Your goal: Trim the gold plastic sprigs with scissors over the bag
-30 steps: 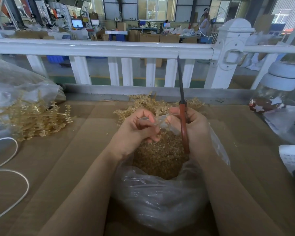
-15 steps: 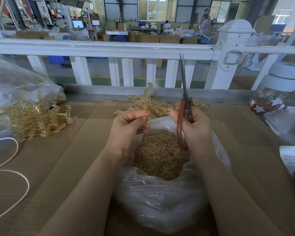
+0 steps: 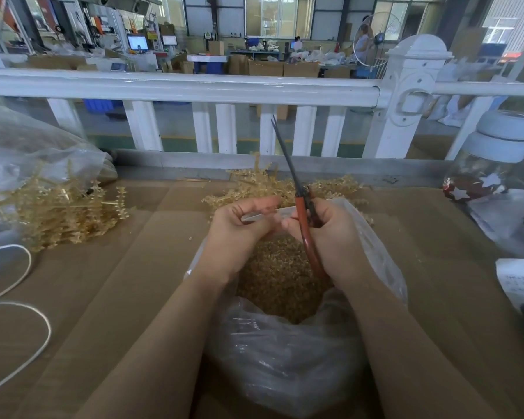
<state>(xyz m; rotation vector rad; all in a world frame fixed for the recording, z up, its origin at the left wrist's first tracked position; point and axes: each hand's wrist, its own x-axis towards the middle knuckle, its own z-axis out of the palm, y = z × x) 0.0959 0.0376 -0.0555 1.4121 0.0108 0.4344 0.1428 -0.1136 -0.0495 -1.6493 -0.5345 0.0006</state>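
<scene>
Clear plastic forms the bag point(image 3: 285, 367) nearest the viewer, its mouth open on the brown cardboard tabletop point(image 3: 118, 297) and its inside heaped with small gold trimmings point(image 3: 279, 282). Both forearms reach over it, and the hands meet just above the mouth.

The left hand point(image 3: 239, 234) has its fingers curled, thumb and fingertips pinching a thin pale piece point(image 3: 266, 213) that runs across to the other hand; whether it is a stripped stem or a fold of the bag's rim cannot be told. The right hand point(image 3: 333, 237) is wrapped around the red handles of the scissors point(image 3: 303, 219), which cross its fingers and point up and away, the dark blades point(image 3: 285, 158) nearly together with only a slight gap at the tips. The right fingertips also touch the far end of the pale piece.

Just beyond the fingers lies a loose pile of gold plastic sprigs point(image 3: 260, 186), some standing up behind the blades. Well to the left of the left hand a second heap of sprigs point(image 3: 58, 213) spills from another clear bag point(image 3: 28, 152), with a white cord point(image 3: 18, 297) looping nearer the viewer. Far to the right of the right hand stands a glass jar point(image 3: 496, 164) with a white lid.

Past the table edge runs a white railing point(image 3: 194, 89), and behind it a workshop floor with cartons and benches.
</scene>
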